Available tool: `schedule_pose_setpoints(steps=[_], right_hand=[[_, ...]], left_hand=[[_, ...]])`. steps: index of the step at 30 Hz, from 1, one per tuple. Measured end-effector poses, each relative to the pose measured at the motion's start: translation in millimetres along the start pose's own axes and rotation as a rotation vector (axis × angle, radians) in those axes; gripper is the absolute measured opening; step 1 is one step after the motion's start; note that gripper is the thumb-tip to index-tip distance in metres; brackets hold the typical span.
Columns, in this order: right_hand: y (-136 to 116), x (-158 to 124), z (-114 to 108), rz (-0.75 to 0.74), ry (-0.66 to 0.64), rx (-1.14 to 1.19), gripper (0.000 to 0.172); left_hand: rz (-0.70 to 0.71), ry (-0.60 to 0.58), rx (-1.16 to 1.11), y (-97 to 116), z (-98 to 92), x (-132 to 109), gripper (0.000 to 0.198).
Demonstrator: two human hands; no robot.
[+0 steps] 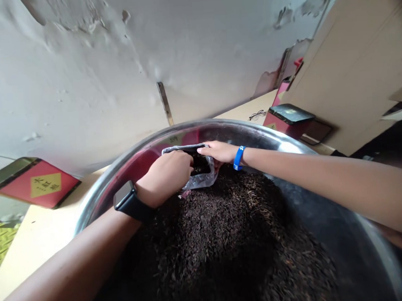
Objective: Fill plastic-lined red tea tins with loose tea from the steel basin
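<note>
Head view | left grip curled into plastic bag | right grip pinching its rim (dark leaves below)

A clear plastic bag of dark tea leaves is held open against a loose tea heap.

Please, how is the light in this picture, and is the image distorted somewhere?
In the head view, the wide lens curves and tilts everything; the steel basin's rim shows bright glare, while the dark tea leaves sink into heavy shadow at the bottom, hiding their detail.
</note>
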State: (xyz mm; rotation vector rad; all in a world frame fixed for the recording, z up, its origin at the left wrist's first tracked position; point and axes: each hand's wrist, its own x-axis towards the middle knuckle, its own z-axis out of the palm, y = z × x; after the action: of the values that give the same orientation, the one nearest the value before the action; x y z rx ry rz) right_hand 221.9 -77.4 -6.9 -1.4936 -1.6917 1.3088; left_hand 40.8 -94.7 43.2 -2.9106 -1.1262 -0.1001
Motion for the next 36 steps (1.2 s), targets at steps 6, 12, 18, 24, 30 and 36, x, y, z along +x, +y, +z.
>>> schedule_pose_setpoints(steps=[6, 12, 18, 24, 30, 36], right_hand=[[4.0, 4.5, -3.2, 0.012, -0.045, 0.068, 0.036], [4.4, 6.0, -4.0, -0.001, -0.05, 0.071, 0.035], [1.0, 2.8, -3.0, -0.02, -0.057, 0.034, 0.032], [1.9, 2.5, -2.6, -0.045, -0.063, 0.019, 0.026], [4.1, 6.2, -4.7, -0.013, -0.056, 0.008, 0.029], [4.9, 7.5, -4.6, -0.033, -0.084, 0.039, 0.038]], left_hand=[[-0.027, 0.013, 0.047, -2.6, 4.7, 4.8, 0.034], [-0.008, 0.091, 0.025, -1.3, 3.1, 5.6, 0.036], [-0.045, 0.062, 0.01, -4.8, 7.7, 8.0, 0.044], [-0.036, 0.194, -0.008, -7.8, 10.2, 12.4, 0.044], [0.108, 0.049, 0.002, -5.3, 12.8, 13.0, 0.047], [0.045, 0.201, -0.028, -2.3, 12.6, 13.3, 0.052]])
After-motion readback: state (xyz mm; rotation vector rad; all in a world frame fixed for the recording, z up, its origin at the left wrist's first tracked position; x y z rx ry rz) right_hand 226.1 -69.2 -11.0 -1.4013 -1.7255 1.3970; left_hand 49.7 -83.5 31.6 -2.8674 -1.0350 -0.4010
